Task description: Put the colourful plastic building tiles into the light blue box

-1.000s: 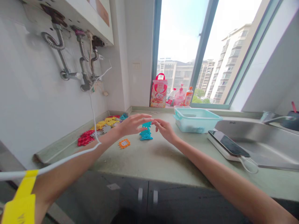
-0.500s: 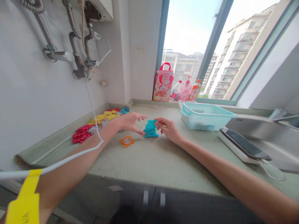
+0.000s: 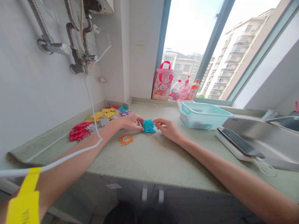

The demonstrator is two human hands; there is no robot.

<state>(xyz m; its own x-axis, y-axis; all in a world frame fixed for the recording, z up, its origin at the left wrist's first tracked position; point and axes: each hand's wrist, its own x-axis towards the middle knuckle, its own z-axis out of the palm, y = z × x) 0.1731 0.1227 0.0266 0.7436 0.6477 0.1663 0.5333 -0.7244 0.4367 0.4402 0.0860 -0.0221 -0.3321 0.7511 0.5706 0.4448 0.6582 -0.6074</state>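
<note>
A small upright build of blue interlocking toy tiles (image 3: pixel 148 125) with toothed edges stands on the counter in front of me. My left hand (image 3: pixel 130 121) grips its left side, thumb in front and fingers partly hidden behind. At the upper right edge, the fingertips of my right hand (image 3: pixel 168 129) pinch the build, though the exact contact is small to see. An orange toothed tile (image 3: pixel 126 139) with a pale centre lies flat just below my left hand. Beyond my left forearm are loose tiles in several colours, among them red ones (image 3: pixel 79 132) and yellow ones (image 3: pixel 95 116).
A translucent turquoise tub (image 3: pixel 205 116) stands right of my right hand. Near the sink (image 3: pixel 277 146), a phone (image 3: pixel 241 142) lies on a white block with a cable. A white cord (image 3: pixel 70 155) crosses my left forearm. Bottles (image 3: pixel 184 90) and a pink bag (image 3: pixel 163 82) line the windowsill.
My left hand was spread and has closed in on the blue build's left side. My right hand stays at its right edge. The view has shifted slightly.
</note>
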